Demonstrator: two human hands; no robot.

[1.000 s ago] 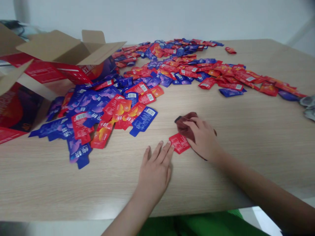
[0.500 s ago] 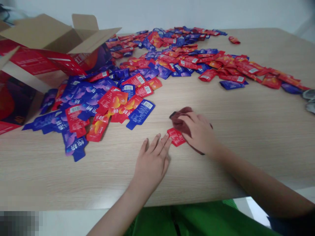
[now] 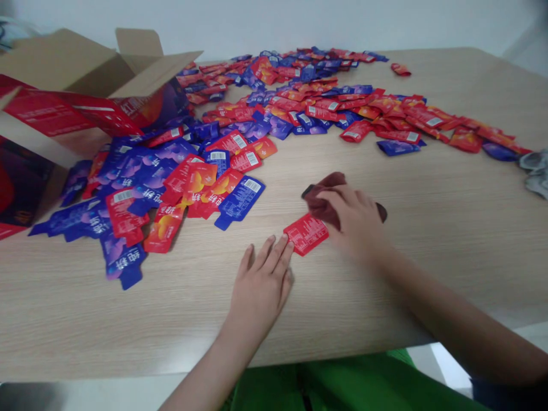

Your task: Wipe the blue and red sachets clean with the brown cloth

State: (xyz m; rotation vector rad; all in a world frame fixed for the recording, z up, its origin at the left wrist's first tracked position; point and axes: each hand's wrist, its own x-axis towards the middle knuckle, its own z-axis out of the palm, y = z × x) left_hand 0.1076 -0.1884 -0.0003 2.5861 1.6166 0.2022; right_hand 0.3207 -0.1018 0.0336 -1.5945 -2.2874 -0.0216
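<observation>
A red sachet (image 3: 305,234) with small print lies flat on the table in front of me. The fingertips of my left hand (image 3: 262,279), stretched out flat, rest on its left edge. My right hand (image 3: 357,220) is wrapped round a bunched brown cloth (image 3: 329,205) with dark edges, over the sachet's right end. The cloth partly covers that end. To the left of the sachet, a blue sachet (image 3: 240,201) lies at the near edge of a heap of red and blue sachets (image 3: 145,177).
Open cardboard boxes (image 3: 145,108) stand at the back left of the wooden table (image 3: 192,319). Rows of sachets (image 3: 321,108) stretch across the back towards the right. Crumpled grey cloth (image 3: 535,171) sits at the right edge.
My right hand and the brown cloth have shifted slightly right and away, so more of the red sachet shows. My left hand stays on its edge. The view has shifted slightly.
</observation>
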